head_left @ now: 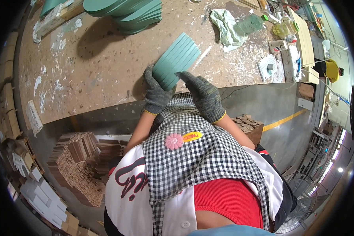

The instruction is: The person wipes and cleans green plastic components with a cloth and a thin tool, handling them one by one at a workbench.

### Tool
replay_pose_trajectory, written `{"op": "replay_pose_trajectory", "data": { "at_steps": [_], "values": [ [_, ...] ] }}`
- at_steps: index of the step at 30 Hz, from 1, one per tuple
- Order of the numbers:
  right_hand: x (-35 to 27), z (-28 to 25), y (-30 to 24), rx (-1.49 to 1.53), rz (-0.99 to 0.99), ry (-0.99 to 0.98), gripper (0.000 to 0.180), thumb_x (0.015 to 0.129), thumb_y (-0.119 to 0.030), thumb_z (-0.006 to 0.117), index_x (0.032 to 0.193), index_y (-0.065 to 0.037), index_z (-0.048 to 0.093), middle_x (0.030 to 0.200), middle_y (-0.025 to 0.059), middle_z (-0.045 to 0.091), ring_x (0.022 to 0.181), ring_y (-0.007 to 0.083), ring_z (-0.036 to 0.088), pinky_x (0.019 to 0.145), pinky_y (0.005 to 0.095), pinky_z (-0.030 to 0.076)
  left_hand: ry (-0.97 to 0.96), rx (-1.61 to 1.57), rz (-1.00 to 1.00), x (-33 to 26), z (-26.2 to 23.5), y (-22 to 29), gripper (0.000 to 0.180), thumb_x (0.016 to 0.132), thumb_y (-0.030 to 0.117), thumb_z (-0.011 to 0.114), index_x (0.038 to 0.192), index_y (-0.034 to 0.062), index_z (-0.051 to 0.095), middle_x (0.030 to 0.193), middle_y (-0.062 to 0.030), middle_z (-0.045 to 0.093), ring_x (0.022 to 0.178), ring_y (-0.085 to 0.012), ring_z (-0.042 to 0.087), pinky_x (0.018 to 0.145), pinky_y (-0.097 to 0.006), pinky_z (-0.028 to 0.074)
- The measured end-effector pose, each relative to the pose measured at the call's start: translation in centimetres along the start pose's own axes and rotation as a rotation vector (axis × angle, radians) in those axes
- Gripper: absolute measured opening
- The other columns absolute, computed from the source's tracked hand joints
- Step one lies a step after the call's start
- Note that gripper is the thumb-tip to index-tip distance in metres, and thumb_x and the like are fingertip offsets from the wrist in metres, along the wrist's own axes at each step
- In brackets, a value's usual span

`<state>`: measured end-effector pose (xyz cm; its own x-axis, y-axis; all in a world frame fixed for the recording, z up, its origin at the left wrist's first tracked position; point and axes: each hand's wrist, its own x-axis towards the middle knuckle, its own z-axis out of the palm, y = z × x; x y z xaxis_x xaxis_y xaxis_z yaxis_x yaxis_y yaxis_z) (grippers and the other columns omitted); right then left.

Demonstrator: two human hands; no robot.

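Both my hands wear dark grey knit gloves. My left hand (156,93) grips the near end of a fanned stack of thin teal strips (177,59) from the left side. My right hand (202,94) is on the stack's right side, its fingers pressed on the top strip. The stack sticks out over the near edge of a brown, paint-spattered workbench (98,74). A checked apron covers my front below the hands.
A pile of teal curved sheets (129,11) lies at the bench's far side. A pale green rag (229,28), bottles and a cup (278,45) sit at the right. Stacked brown wooden strips (80,165) lie on the floor at left, wooden blocks (248,124) at right, a fan (303,204) lower right.
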<state>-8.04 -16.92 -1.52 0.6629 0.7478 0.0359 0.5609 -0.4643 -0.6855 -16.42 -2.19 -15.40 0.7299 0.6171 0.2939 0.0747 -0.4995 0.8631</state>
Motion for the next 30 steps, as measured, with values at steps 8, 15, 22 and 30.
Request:
{"op": "replay_pose_trajectory", "data": {
  "at_steps": [8,15,22,30],
  "values": [
    [1.0,1.4,2.7,0.258,0.037,0.214,0.038,0.091,0.005,0.062,0.128,-0.005,0.066,0.108,0.0176,0.072,0.090,0.0283,0.072,0.078,0.0351,0.058,-0.029,-0.050,-0.052,0.4,0.2,0.7,0.115,0.060,0.034,0.096,0.145,0.0008,0.026,0.138,-0.0196,0.041,0.129,-0.0345,0.043,0.110,-0.048,0.037],
    [0.0,0.5,1.4,0.027,0.015,0.038,0.042,0.094,-0.004,0.062,0.136,-0.012,0.061,0.109,0.0178,0.071,0.093,0.0325,0.070,0.082,0.0398,0.058,0.036,-0.028,-0.107,0.1,0.7,0.8,0.111,0.061,0.030,0.096,0.144,0.0017,0.028,0.136,-0.0200,0.043,0.126,-0.0348,0.047,0.107,-0.047,0.041],
    [0.4,0.7,1.7,0.039,-0.045,0.041,0.045,0.093,0.001,0.062,0.135,-0.012,0.062,0.104,0.0164,0.072,0.090,0.0286,0.071,0.079,0.0382,0.057,0.091,-0.005,-0.073,0.4,1.2,0.9,0.105,0.062,0.026,0.094,0.142,0.0027,0.031,0.133,-0.0194,0.045,0.122,-0.0342,0.050,0.103,-0.046,0.045],
    [0.0,0.8,1.6,-0.017,-0.033,0.055,0.044,0.092,0.003,0.063,0.134,-0.011,0.064,0.103,0.0148,0.073,0.089,0.0252,0.072,0.079,0.0357,0.058,0.089,0.001,-0.046,0.3,1.4,0.7,0.101,0.064,0.024,0.092,0.142,0.0021,0.032,0.132,-0.0193,0.045,0.122,-0.0344,0.049,0.104,-0.046,0.044]
  ]
}}
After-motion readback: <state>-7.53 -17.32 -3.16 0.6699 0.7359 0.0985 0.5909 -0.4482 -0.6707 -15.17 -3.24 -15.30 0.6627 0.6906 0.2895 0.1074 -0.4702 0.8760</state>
